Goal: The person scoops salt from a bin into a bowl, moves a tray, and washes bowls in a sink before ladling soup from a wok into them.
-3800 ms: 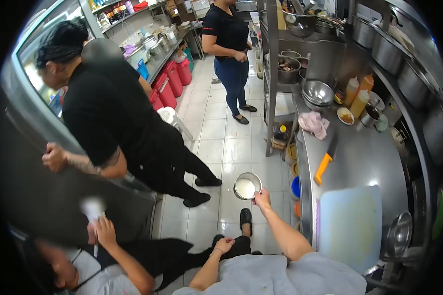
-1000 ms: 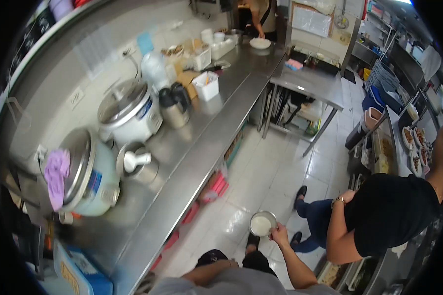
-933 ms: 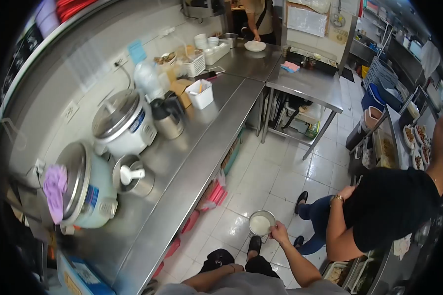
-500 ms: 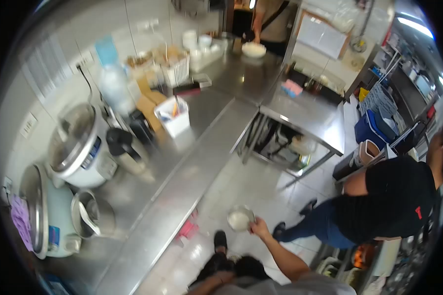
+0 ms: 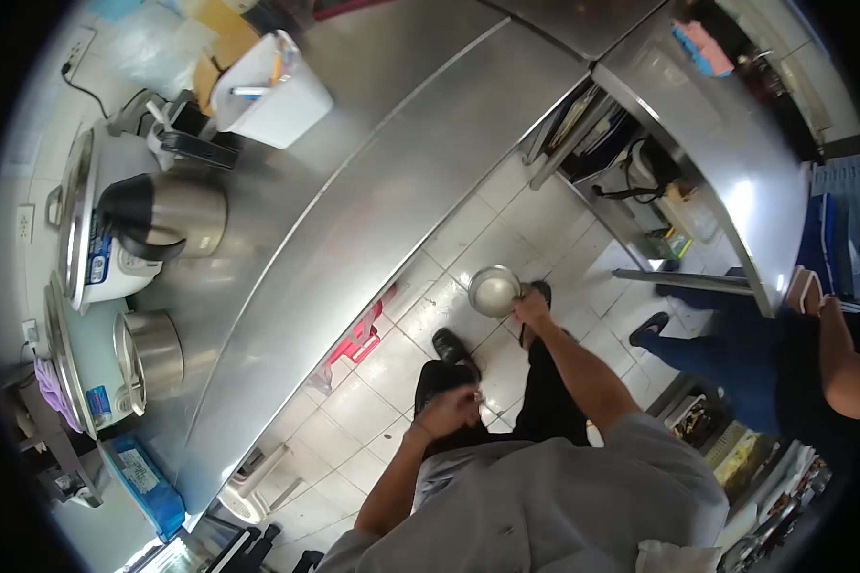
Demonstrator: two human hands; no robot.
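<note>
My right hand (image 5: 532,310) grips the rim of a round metal bowl (image 5: 495,290) with whitish contents, held out over the tiled floor. My left hand (image 5: 452,411) hangs before my body above my dark trousers, fingers loosely curled in, with no object visible in it. To its left runs the long steel counter (image 5: 354,229).
On the counter stand a steel jug with black lid (image 5: 167,215), a rice cooker (image 5: 119,263), a metal pot (image 5: 153,353) and a white bin of pens (image 5: 272,95). Pink stool (image 5: 358,339) below the counter edge. A co-worker (image 5: 736,353) stands to the right, near a steel table (image 5: 726,162).
My view has tilted down and come closer to the counter. My left hand has lifted into clearer view; the bowl stays in my right hand. The co-worker now appears farther right.
</note>
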